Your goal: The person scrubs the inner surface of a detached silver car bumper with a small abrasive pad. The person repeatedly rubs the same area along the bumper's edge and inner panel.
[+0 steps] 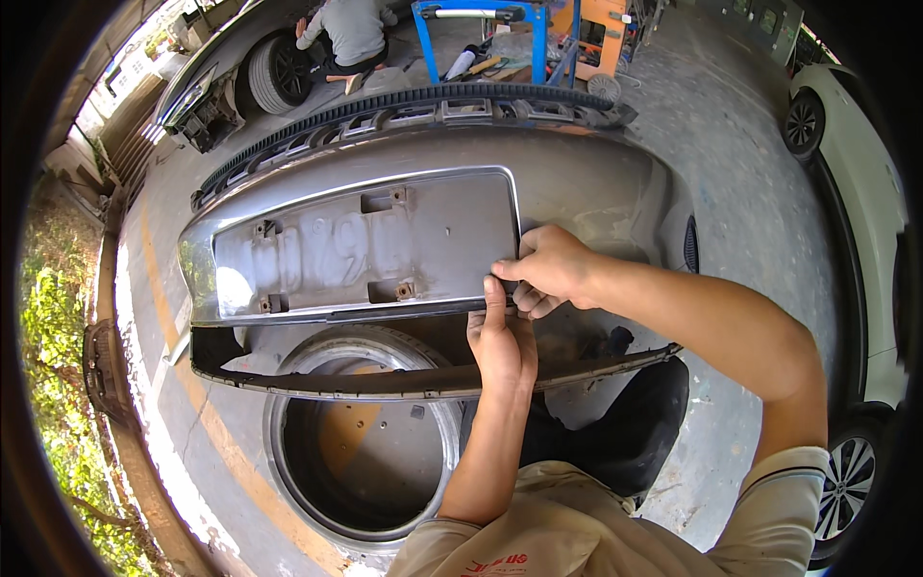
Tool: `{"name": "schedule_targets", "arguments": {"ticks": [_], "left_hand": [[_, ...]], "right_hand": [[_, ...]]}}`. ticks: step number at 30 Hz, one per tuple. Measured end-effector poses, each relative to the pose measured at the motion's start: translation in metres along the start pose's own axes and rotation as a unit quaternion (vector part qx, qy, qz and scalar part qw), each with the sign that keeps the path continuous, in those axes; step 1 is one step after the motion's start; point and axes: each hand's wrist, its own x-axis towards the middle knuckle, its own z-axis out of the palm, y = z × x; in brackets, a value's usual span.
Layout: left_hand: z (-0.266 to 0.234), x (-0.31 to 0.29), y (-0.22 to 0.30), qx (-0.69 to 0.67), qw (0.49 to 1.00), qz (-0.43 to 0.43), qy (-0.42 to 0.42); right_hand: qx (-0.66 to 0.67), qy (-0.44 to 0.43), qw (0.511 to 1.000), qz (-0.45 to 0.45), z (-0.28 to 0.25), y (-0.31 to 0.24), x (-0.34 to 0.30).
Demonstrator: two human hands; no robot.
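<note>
A grey-brown car bumper [596,183] lies across in front of me, propped above the floor. Its number-plate recess [433,231] is framed by a shiny trim strip [385,177] and has several small openings with clips. At the recess's lower right corner, my left hand [503,346] is closed on the edge, thumb on top and fingers below. My right hand [553,269] pinches the same corner from the right, its thumb almost meeting the left thumb. The fingers' undersides are hidden, so any small part between them does not show.
Under the bumper's near edge stands a wheel rim or tyre ring [274,452]. Beyond the bumper is a blue frame stand [538,48] with tools, and a person [346,38] crouches by a dark car's wheel [279,75]. A white car [856,192] is parked at right.
</note>
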Motion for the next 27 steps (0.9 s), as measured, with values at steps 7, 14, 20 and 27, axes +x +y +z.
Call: {"name": "schedule_targets", "arguments": {"ticks": [7, 14, 20, 27], "left_hand": [[-0.002, 0.003, -0.001, -0.02, 1.0, -0.019, -0.01], [0.005, 0.004, 0.001, -0.029, 0.999, -0.014, -0.011], [0.01, 0.006, 0.0, -0.004, 1.0, 0.01, 0.019], [0.009, 0.005, 0.002, 0.008, 1.0, -0.002, -0.009]], "right_hand": [[-0.019, -0.005, 1.0, -0.017, -0.001, 0.002, -0.001], [-0.011, -0.003, 1.0, -0.022, -0.002, 0.008, 0.003], [-0.019, 0.015, 0.999, -0.025, 0.002, 0.009, 0.003], [-0.011, 0.032, 0.999, -0.023, 0.007, 0.009, 0.004]]}}
